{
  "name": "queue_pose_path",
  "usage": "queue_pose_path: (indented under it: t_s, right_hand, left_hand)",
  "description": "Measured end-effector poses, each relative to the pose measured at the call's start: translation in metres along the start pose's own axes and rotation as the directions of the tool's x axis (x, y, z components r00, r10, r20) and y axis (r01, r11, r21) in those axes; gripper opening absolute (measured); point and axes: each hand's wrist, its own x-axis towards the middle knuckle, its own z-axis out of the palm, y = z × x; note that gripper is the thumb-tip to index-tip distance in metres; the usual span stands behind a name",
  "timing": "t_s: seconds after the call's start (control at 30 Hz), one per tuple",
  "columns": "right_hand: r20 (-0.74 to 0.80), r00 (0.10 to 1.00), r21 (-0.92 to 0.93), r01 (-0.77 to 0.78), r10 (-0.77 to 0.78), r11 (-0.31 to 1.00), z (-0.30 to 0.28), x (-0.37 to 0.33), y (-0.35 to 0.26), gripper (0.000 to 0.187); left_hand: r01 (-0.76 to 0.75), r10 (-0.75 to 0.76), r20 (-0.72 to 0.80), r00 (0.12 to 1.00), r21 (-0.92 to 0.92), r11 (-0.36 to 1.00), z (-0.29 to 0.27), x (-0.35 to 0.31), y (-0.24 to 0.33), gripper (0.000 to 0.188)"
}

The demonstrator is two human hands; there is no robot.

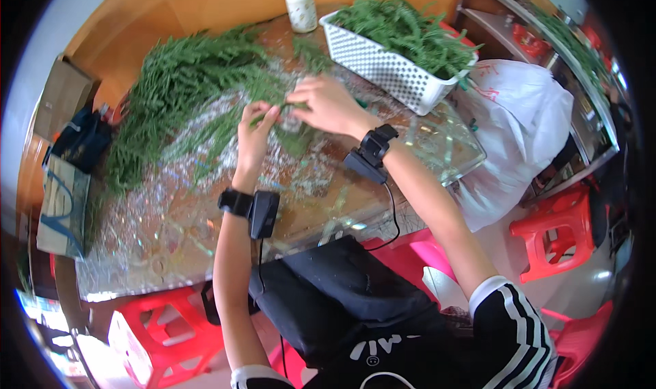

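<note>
Over the table's middle, my left hand (254,130) and my right hand (326,103) are close together with fingers pinched. A thin green stem (290,106) spans the gap between their fingertips; its ends are hidden by the fingers. Just below my right hand is a feathery green sprig (295,140); I cannot tell whether it joins that stem. To the left spreads a large heap of feathery green sprigs (181,81). More of the same greenery (410,33) fills a white perforated plastic basket (383,64) at the far right. Each wrist wears a black strapped device with a cable.
The table (301,208) has a shiny clear cover strewn with pale bits. A white bottle (301,9) stands at the back. Right of the table bulges a white plastic bag (512,126). Red stools (557,235) stand around, and a fabric bag (63,208) sits at the left edge.
</note>
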Motion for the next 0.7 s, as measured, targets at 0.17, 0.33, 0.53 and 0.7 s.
queue_pose_path:
  t_s: [0.17,0.33,0.53,0.7]
  right_hand:
    - [0.409,0.900,0.138,-0.222,0.149,0.965,-0.036,0.019,-0.009,0.026]
    - [0.348,0.929,0.357,-0.257,0.128,0.898,-0.065,0.024,-0.012,0.028]
    - [0.102,0.889,0.635,-0.404,0.447,0.659,-0.097,0.023,0.003,0.024]
    - [-0.650,0.602,0.416,-0.229,0.464,0.880,-0.114,0.023,0.026,0.019]
  left_hand:
    - [-0.041,0.041,0.000,0.999,-0.016,0.999,0.000,-0.006,0.008,0.019]
    - [-0.096,0.101,0.044,0.994,-0.104,0.990,0.008,-0.004,0.012,0.026]
    - [-0.035,0.032,-0.021,0.999,-0.138,0.990,0.001,-0.002,0.017,0.039]
    - [-0.038,0.034,-0.028,0.999,-0.148,0.988,-0.004,-0.001,0.008,0.046]
